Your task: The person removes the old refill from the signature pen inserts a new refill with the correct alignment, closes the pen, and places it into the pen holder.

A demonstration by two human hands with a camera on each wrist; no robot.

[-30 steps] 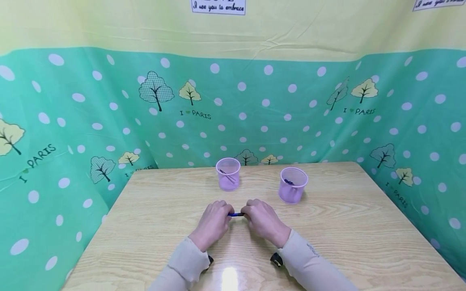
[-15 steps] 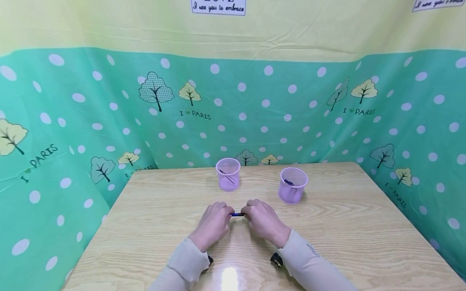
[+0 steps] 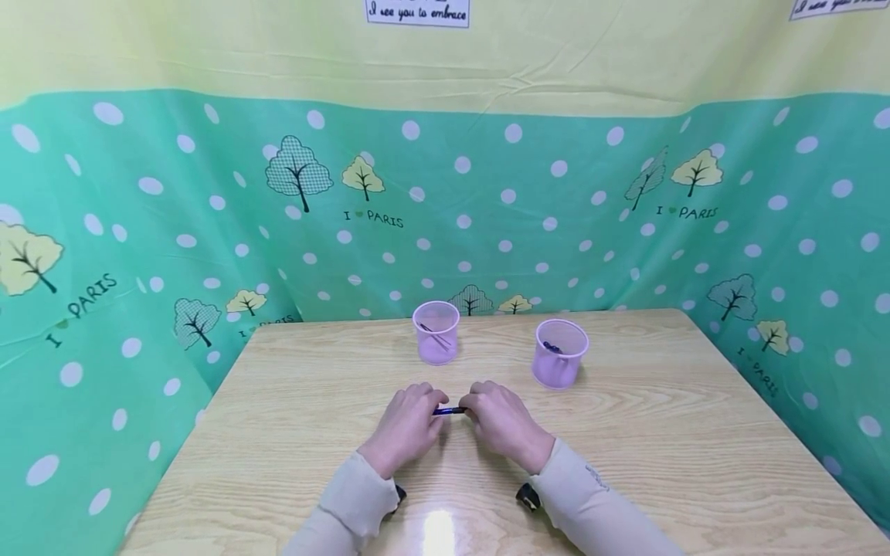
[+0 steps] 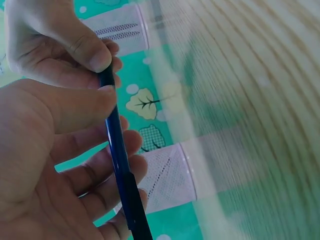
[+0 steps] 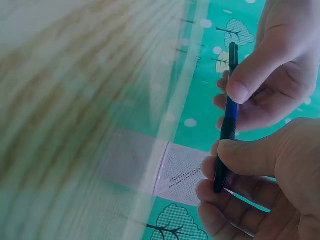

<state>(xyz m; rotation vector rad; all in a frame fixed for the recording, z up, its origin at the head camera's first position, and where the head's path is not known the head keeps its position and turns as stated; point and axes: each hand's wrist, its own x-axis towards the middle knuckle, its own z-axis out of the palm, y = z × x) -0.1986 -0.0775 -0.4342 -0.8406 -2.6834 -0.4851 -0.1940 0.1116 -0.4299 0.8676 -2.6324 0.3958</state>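
Above the table, my left hand point(image 3: 406, 428) and right hand point(image 3: 504, 425) hold a slim pen point(image 3: 449, 411) between them. In the left wrist view the pen point(image 4: 117, 142) has a shiny blue barrel and a black clip end. My left thumb lies on the barrel, with the other fingers curved behind it. The right wrist view shows my right hand point(image 5: 270, 170) pinching the black grip section of the pen point(image 5: 228, 127) between thumb and fingers. There, the left hand point(image 5: 282, 65) holds the blue part, and the clip end sticks out beyond it.
Two purple mesh cups stand toward the back of the wooden table point(image 3: 313, 401). Thin dark rods lean in the left cup point(image 3: 436, 351); small dark blue pieces lie in the right cup point(image 3: 556, 371). A green dotted cloth point(image 3: 375, 266) hangs behind.
My left thumb and fingers have shifted slightly to the left along the pen, so a little more of the barrel shows between the hands. The right hand keeps its place.
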